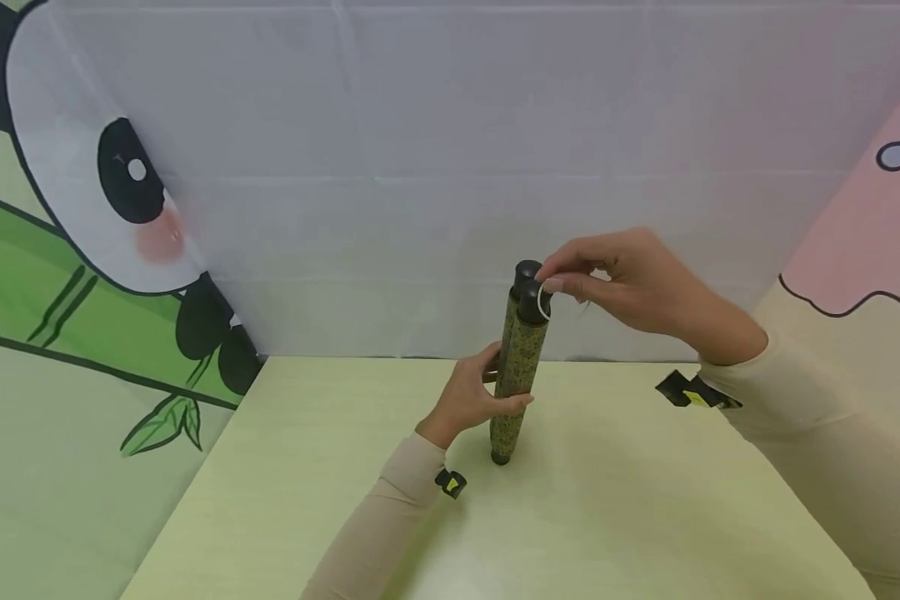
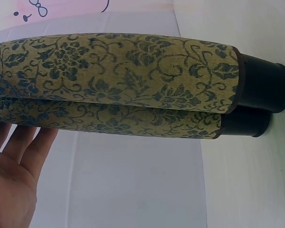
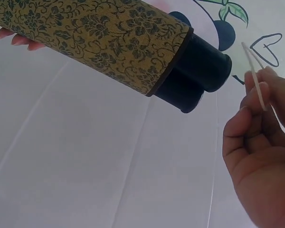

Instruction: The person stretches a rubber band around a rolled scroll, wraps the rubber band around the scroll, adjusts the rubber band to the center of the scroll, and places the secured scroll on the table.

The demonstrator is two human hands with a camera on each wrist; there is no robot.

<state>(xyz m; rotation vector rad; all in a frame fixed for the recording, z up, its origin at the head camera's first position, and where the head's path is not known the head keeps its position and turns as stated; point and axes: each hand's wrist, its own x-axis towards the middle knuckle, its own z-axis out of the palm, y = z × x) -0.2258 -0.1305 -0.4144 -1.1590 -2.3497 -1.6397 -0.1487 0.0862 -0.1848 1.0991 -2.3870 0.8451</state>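
Observation:
A rolled-up scroll [image 1: 523, 358] stands nearly upright, its two rolls side by side, covered in olive-gold cloth with dark floral patterns. Black end knobs [image 3: 206, 61] show clear of the cloth in the right wrist view. My left hand [image 1: 468, 396] grips the scroll around its lower half, thumb across the front; in the left wrist view its fingers reach behind the cloth. Beside the top knobs, my right hand [image 1: 633, 283] pinches a thin white band [image 3: 256, 80] between thumb and forefinger. The band forms a loop off the scroll's end in the right wrist view.
A pale yellow-green table [image 1: 307, 467] lies under the hands. Behind it hangs a whitish backdrop [image 1: 390, 183], with a cartoon panda and bamboo [image 1: 82, 300] at the left and a pink cartoon shape [image 1: 862, 225] at the right.

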